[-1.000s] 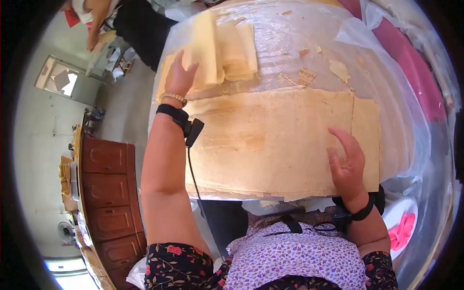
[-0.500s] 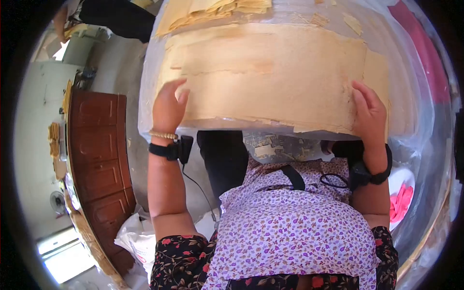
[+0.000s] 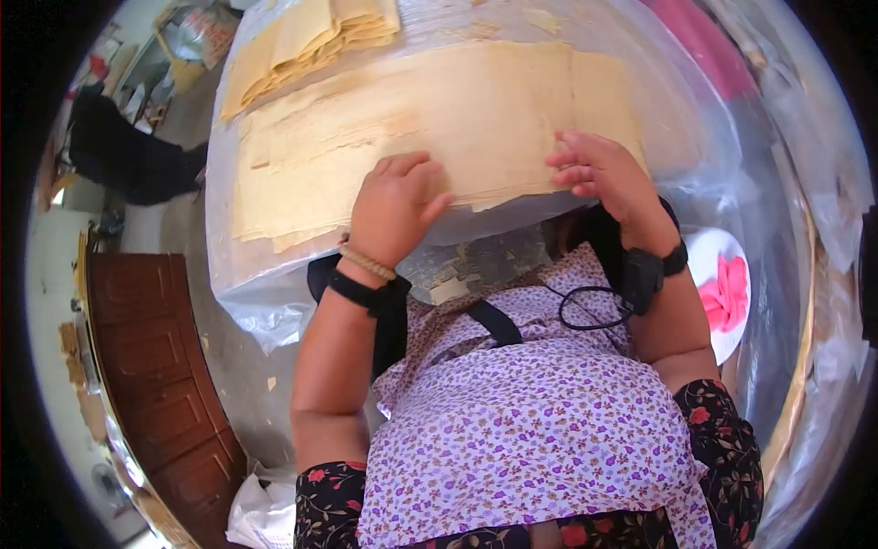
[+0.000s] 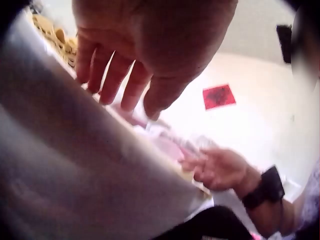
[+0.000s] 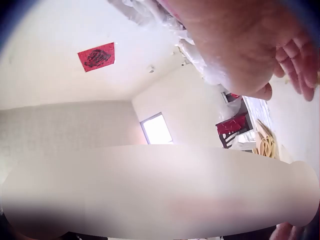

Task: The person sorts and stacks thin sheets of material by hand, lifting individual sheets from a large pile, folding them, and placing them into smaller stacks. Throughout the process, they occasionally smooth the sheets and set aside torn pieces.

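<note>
A broad stack of thin, pale-yellow sheets point(image 3: 476, 101) with ragged edges lies along the near side of the plastic-covered table point(image 3: 677, 169). Over the front edge of this stack, near its middle, is my left hand point(image 3: 395, 206). The left wrist view shows that hand's fingers point(image 4: 116, 77) extended, with nothing between them. My right hand point(image 3: 608, 178) is at the right part of the front edge, its fingers loosely bent and holding nothing. Behind the stack, at the far left, lies a pile of folded yellow sheets point(image 3: 302, 46).
Loose scraps point(image 3: 541, 20) lie on the plastic at the back. To the right is a white basin point(image 3: 718, 334) with a pink cloth point(image 3: 727, 297). Wooden cabinets point(image 3: 151, 357) line the left, with a white bag point(image 3: 265, 508) below. A person in dark clothing point(image 3: 133, 151) is at the upper left.
My left hand has left the folded pile, come back to the near edge and moved right. The right hand has shifted slightly along the front edge. The head view has turned and tilted down.
</note>
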`<state>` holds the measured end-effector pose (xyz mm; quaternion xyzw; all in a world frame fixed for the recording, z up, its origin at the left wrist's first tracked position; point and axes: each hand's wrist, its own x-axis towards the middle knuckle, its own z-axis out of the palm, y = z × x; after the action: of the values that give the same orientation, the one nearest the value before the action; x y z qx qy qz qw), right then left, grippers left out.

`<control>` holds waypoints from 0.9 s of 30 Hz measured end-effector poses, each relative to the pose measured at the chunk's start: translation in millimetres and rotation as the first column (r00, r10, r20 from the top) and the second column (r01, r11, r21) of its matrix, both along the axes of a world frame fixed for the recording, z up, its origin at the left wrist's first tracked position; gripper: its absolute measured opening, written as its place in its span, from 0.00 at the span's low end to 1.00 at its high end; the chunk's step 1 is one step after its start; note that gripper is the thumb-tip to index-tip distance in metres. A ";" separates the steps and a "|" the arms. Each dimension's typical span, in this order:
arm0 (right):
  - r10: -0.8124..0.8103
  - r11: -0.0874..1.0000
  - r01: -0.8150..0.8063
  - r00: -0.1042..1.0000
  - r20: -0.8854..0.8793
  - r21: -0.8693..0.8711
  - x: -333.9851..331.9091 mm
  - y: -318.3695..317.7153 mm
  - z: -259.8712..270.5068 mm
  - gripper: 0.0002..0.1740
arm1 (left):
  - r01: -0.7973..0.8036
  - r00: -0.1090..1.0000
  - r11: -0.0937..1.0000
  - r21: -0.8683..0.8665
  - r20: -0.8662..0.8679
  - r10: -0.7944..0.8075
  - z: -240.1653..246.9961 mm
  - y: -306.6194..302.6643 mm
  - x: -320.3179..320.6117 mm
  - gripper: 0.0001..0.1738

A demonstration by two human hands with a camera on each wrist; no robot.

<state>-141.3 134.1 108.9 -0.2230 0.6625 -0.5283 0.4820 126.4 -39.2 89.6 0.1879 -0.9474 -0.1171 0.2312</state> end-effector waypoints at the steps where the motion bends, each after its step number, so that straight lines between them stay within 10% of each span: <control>1: 0.005 0.999 -0.005 1.000 -0.002 0.041 -2.4 5.6 0.9 0.30 | 0.023 1.000 0.999 0.029 0.011 -0.023 0.0 3.2 -13.0 0.18; 15: -0.119 0.990 0.112 0.990 -0.079 -0.091 9.9 16.9 -14.7 0.27 | -0.369 0.870 0.903 -0.219 0.260 0.419 6.5 -123.2 11.5 0.11; 20: -0.133 0.985 0.129 0.991 -0.031 -0.112 8.0 19.6 -27.1 0.26 | -0.583 0.750 0.769 0.261 -0.191 0.633 -11.6 -169.0 39.5 0.11; 27: -0.121 0.987 0.119 0.993 -0.012 -0.106 7.0 18.5 -29.0 0.23 | -0.320 0.646 0.631 0.707 -0.325 0.691 -21.4 -168.6 42.7 0.09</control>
<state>-134.3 152.5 79.8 -0.2127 0.6502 -0.5884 0.4309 169.1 -207.8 68.2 0.4778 -0.6464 -0.3817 0.4562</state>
